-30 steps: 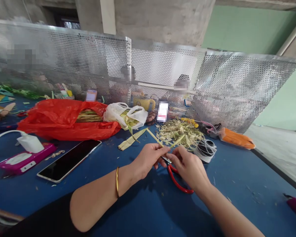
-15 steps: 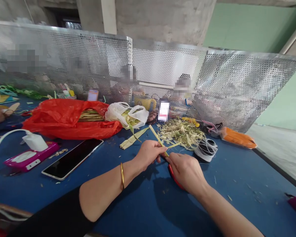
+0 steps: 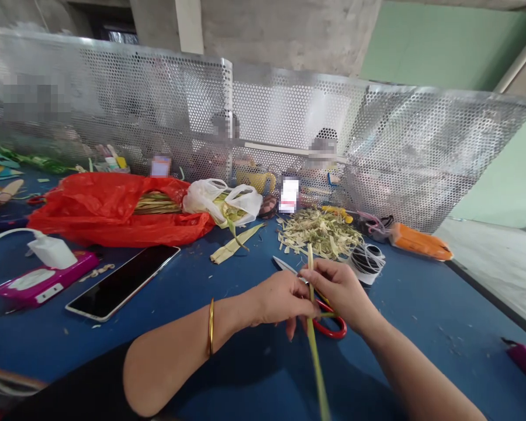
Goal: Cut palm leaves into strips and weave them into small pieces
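My left hand [image 3: 284, 299] is closed, pinching a narrow pale yellow-green plant strip [image 3: 314, 351] between thumb and fingers. The strip runs almost straight from the hands toward my body. Higher up, my right hand [image 3: 339, 289] pinches the same strip near its short upper end. A second greenish length sticks out sideways between the hands. Beneath both hands is a pair of scissors [image 3: 335, 328] with red handles, its blades pointing away to the left; the hands cover its middle. Just beyond lies a pile of plant scraps [image 3: 318, 234], with a spool of pale cord [image 3: 367, 262] beside it.
Leftward on the blue table [image 3: 228, 368] lie a phone [image 3: 123, 283], a purple power strip [image 3: 48, 280] and a red plastic bag [image 3: 87, 210] of dried strips. A white bag [image 3: 223, 202] and an orange packet [image 3: 421, 241] stand near the perforated metal screen [image 3: 272, 111].
The strip has turned from pointing up and left to running toward my body. My left hand has moved right and nearer; the scissors' blades now show.
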A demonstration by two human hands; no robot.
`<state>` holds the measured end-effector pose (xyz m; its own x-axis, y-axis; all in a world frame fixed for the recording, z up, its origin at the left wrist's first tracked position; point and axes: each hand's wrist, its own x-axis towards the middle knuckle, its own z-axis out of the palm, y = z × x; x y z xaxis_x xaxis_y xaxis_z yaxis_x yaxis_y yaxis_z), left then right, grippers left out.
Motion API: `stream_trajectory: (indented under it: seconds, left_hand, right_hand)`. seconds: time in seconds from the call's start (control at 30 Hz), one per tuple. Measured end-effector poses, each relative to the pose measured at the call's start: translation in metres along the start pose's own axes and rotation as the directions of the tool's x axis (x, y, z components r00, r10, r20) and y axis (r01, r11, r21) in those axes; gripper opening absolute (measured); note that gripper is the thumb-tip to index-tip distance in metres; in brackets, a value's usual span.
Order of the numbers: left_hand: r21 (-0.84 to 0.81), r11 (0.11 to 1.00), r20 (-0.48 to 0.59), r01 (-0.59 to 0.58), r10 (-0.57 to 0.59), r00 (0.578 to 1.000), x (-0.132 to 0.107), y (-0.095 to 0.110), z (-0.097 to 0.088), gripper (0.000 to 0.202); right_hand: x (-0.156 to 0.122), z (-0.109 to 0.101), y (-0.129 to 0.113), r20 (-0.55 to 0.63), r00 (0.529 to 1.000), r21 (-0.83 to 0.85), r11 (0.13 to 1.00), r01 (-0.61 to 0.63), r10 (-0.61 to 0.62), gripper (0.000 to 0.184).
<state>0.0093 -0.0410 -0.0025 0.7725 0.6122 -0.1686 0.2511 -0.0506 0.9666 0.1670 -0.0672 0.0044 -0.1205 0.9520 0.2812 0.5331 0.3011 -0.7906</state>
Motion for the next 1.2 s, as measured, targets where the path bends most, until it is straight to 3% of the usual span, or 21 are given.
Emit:
stream_trajectory:
  seconds: [0.03,0.1,0.2,0.3,0.37,0.5,0.6,0.73,0.9,1.07,1.2]
  left_hand:
    - [-0.011,1.000,0.029,0.019,-0.018,0.999,0.000,0.000,0.001,0.020]
    - [-0.003,1.000,-0.004,0.027,-0.027,1.000,0.002,-0.002,-0.001,0.023]
    - [0.081,0.997,-0.217,0.011,0.006,0.976,0.007,-0.008,-0.006,0.036]
    - [0.062,0.998,-0.446,0.026,0.004,0.895,0.013,-0.013,-0.011,0.039]
    - [-0.111,0.993,-0.500,0.025,-0.077,0.863,0.017,-0.014,-0.012,0.031]
    - [-0.508,0.861,-0.367,0.028,-0.246,0.897,0.018,-0.011,-0.010,0.014]
    - [-0.629,0.777,-0.295,0.030,-0.274,0.915,0.017,-0.008,-0.008,0.010]
    - [-0.680,0.733,-0.306,-0.028,-0.249,0.919,0.017,-0.008,-0.006,0.009]
    - [-0.721,0.690,-0.294,-0.062,-0.223,0.929,0.018,-0.009,-0.003,0.006]
    - [-0.798,0.601,-0.247,-0.045,-0.258,0.934,0.016,-0.007,-0.005,0.018]
    - [-0.777,0.622,-0.301,-0.096,-0.233,0.925,0.016,-0.006,-0.006,0.007]
  right_hand:
    - [0.001,0.001,0.000,0.025,0.999,0.078,0.997,-0.025,0.023,0.030]
    - [0.001,0.001,0.000,-0.041,0.998,0.151,0.988,-0.035,0.042,0.030]
    - [-0.002,0.000,0.000,-0.232,0.973,0.127,0.992,0.019,0.011,0.026]
    - [-0.007,0.003,-0.001,-0.296,0.947,-0.114,0.989,0.097,-0.127,0.017]
    - [-0.010,0.007,-0.001,-0.255,0.932,-0.335,0.928,0.164,-0.257,0.013]
    - [-0.012,0.015,0.002,-0.150,0.886,-0.626,0.736,0.257,-0.438,0.017]
    - [-0.011,0.016,0.005,-0.129,0.858,-0.722,0.640,0.263,-0.498,0.018]
    - [-0.011,0.019,0.006,-0.098,0.836,-0.737,0.604,0.303,-0.540,0.019]
    - [-0.011,0.024,0.008,-0.112,0.840,-0.723,0.624,0.297,-0.531,0.020]
    - [-0.010,0.022,0.012,-0.109,0.834,-0.723,0.618,0.307,-0.541,0.022]
    - [-0.009,0.021,0.012,-0.046,0.833,-0.739,0.580,0.343,-0.551,0.021]
